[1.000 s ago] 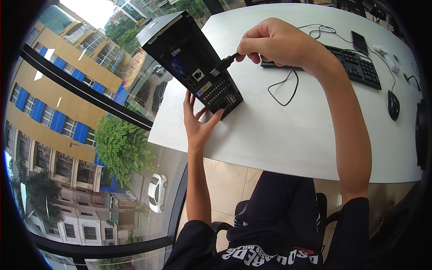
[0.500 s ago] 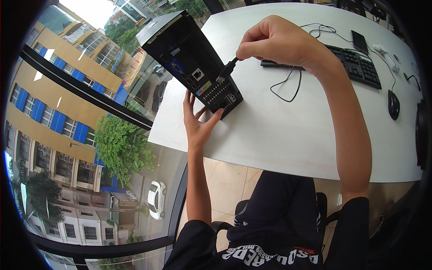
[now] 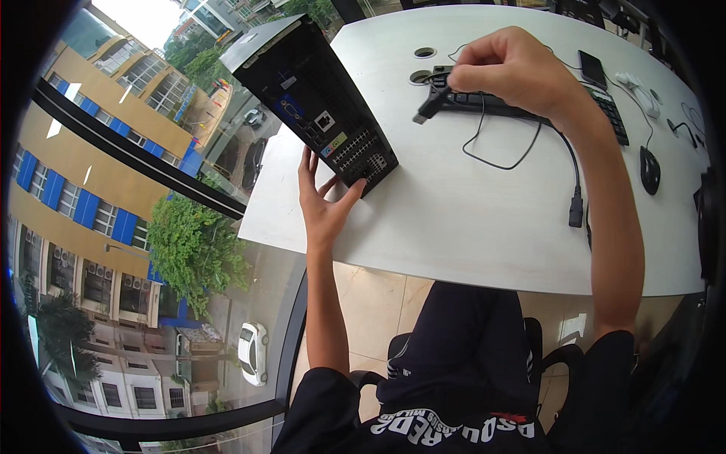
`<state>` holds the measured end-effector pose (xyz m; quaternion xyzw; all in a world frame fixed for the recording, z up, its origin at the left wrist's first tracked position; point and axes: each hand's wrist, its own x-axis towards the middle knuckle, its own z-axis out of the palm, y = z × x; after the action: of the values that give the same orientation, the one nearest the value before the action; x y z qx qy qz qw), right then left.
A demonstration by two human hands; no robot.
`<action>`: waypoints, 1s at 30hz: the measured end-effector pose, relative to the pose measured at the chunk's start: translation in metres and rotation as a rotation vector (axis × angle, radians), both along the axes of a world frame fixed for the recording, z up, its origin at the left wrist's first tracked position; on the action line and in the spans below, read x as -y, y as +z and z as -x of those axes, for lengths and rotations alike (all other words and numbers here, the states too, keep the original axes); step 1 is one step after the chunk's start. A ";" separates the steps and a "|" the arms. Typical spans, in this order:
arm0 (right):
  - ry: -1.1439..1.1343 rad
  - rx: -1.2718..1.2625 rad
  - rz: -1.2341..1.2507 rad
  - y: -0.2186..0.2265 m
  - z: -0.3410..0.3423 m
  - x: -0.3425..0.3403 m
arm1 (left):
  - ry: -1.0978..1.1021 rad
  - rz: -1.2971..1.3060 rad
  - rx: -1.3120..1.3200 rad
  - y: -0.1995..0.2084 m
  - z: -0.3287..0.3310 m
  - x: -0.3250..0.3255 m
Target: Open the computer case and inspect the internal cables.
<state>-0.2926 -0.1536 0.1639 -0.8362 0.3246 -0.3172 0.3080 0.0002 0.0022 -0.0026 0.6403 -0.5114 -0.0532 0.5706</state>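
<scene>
A black desktop computer tower (image 3: 321, 83) stands on the white table, its back panel with ports turned toward me. My left hand (image 3: 325, 208) grips the tower's lower end, thumb on one side and fingers around the other. To the right of the tower, my right hand (image 3: 518, 72) is raised above the table, its fingers pinching a black video cable (image 3: 434, 104) just behind the plug. The plug's metal tip points down and left, apart from the tower. Further cable runs from behind my hand in a loop on the table.
A black keyboard (image 3: 495, 107) lies partly under my right hand. To the right are a phone (image 3: 593, 68), a mouse (image 3: 649, 172), a white cable bundle (image 3: 637, 94) and a black power cord plug (image 3: 576, 210). A round hole (image 3: 425, 53) pierces the tabletop. A window (image 3: 174, 189) borders the left.
The video cable plug has come away from the tower's back panel, and my right hand has carried it to the right. My left hand keeps hold of the tower.
</scene>
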 end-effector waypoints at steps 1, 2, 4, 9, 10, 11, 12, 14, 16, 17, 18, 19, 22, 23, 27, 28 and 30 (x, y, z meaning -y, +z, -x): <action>-0.021 -0.013 0.024 -0.006 0.016 0.005 | -0.006 0.003 -0.012 -0.002 0.000 0.002; -0.049 -0.034 0.046 -0.013 0.033 0.008 | -0.027 -0.004 -0.030 -0.003 -0.001 0.002; -0.145 -0.069 0.020 -0.020 0.061 0.008 | -0.016 0.016 0.020 -0.008 -0.007 0.003; -0.321 -0.019 -0.059 -0.051 0.150 0.010 | 0.013 -0.010 -0.062 0.003 -0.007 -0.006; -0.318 0.040 -0.050 -0.059 0.162 0.012 | 0.012 -0.011 -0.063 0.005 -0.005 -0.006; -0.347 0.003 -0.122 -0.062 0.174 0.011 | 0.021 -0.019 -0.053 0.004 -0.005 -0.005; -0.369 -0.007 -0.120 -0.066 0.183 0.007 | 0.033 -0.026 -0.041 0.002 -0.004 -0.003; -0.391 0.015 -0.176 -0.076 0.190 -0.002 | 0.042 -0.004 0.018 -0.004 -0.006 -0.001; -0.406 -0.025 -0.203 -0.084 0.199 -0.007 | 0.048 -0.019 -0.022 -0.006 -0.005 0.001; -0.349 -0.022 -0.179 -0.095 0.204 -0.007 | 0.044 -0.023 -0.023 -0.007 -0.003 0.003; -0.293 -0.018 -0.155 -0.102 0.208 -0.008 | 0.040 -0.027 -0.043 -0.006 -0.001 0.004; -0.256 -0.083 -0.156 -0.099 0.207 -0.014 | 0.043 -0.030 -0.059 -0.005 0.000 0.002; -0.194 -0.159 -0.094 -0.104 0.211 -0.024 | 0.036 -0.013 -0.040 -0.008 -0.006 0.003; -0.197 -0.174 -0.073 -0.104 0.211 -0.028 | 0.036 -0.019 -0.038 -0.008 -0.006 0.003; -0.173 -0.176 -0.028 -0.109 0.208 -0.043 | 0.040 -0.032 -0.031 -0.003 -0.006 0.000; -0.167 -0.162 -0.029 -0.112 0.206 -0.044 | 0.048 -0.032 -0.055 0.002 -0.006 -0.005; -0.165 -0.165 -0.001 -0.115 0.204 -0.047 | 0.012 -0.001 -0.045 0.006 -0.003 -0.007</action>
<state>-0.4962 -0.1069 0.0486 -0.8296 0.4170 -0.2712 0.2535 0.0031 0.0096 0.0030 0.6422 -0.4946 -0.0644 0.5821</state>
